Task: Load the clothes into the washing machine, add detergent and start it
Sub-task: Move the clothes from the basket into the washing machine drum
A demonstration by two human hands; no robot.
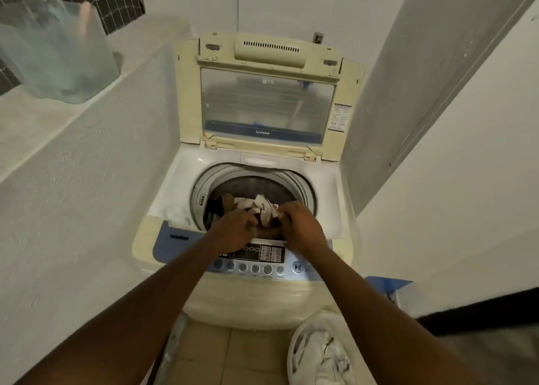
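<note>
Both arms reach over the control panel; left hand and right hand grip 1 bundle of clothes (lid propped up) above the drum.

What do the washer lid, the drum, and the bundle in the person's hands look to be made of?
Washer lid: yellowed, matte plastic frame around a clear panel, glass or plastic, which shows reflections. Drum: dark wall, possibly perforated metal, too dim to be sure; its top ring looks like pale plastic. Bundle: soft fabric, crumpled in folds, white with dark red-brown patches, gripped by the left hand and right hand.
</note>
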